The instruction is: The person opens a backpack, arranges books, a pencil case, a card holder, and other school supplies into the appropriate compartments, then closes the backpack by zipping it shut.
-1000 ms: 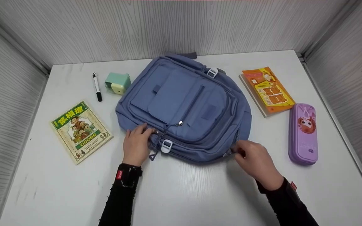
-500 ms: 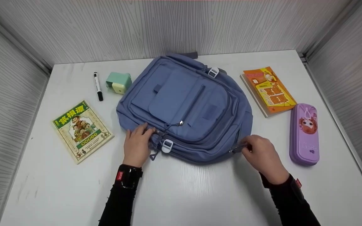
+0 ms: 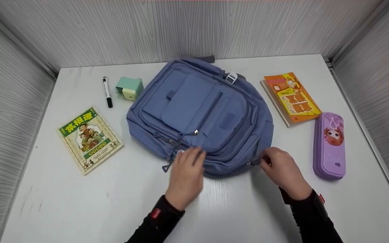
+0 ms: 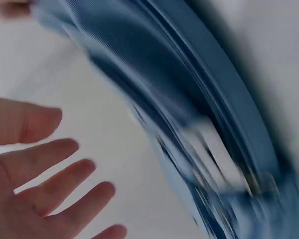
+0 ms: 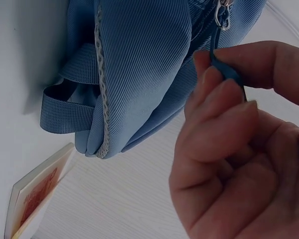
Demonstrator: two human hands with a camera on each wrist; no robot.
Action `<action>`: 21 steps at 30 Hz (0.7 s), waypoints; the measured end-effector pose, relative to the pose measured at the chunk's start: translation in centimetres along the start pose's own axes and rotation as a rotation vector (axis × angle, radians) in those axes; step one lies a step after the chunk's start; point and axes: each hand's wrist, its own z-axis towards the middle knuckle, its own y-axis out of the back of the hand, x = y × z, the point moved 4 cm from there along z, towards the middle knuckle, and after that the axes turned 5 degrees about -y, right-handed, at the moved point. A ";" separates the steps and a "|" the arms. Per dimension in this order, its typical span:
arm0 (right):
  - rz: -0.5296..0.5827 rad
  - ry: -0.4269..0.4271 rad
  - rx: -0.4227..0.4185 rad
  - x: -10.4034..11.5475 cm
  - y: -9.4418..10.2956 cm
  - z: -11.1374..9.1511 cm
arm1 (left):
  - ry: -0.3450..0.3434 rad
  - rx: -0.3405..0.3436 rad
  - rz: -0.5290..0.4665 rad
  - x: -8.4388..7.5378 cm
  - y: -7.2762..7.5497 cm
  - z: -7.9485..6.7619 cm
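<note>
Backpack: blue backpack (image 3: 184,113), lying flat mid-table with its front panel up, rounded end toward the near right; laid so, judged, because this puts the edge zips within reach of both hands.
Right hand: at the near right corner of the bag; the right hand (image 3: 280,170) pinches a cloth zip pull (image 5: 232,73) between thumb and index finger, other fingers curled in.
Reason for pinch: the pull hangs from a small metal zip slider (image 5: 222,16), and so narrow a tab probably suits only a fingertip hold.
Left hand: the left hand (image 3: 186,179) is at the near edge of the bag, blurred in the head view; fingers extended and spread, holding nothing, with a gap to the cloth in the left wrist view.
White strap buckle: the far buckle (image 3: 231,78) sits on the bag's upper side.
Left of bag: mint-green and yellow desk item (image 3: 129,88), exact kind uncertain; marker (image 3: 107,91); green-topped book (image 3: 91,140).
Right of bag: orange book (image 3: 294,99), purple pencil case (image 3: 329,145) at its near corner.
Spacing: books and case seemingly set aside to leave hand room.
</note>
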 end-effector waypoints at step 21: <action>0.132 0.125 0.160 0.9 -2.0 -1.2 | -0.245 -0.035 0.442 -6.5 -6.0 2.3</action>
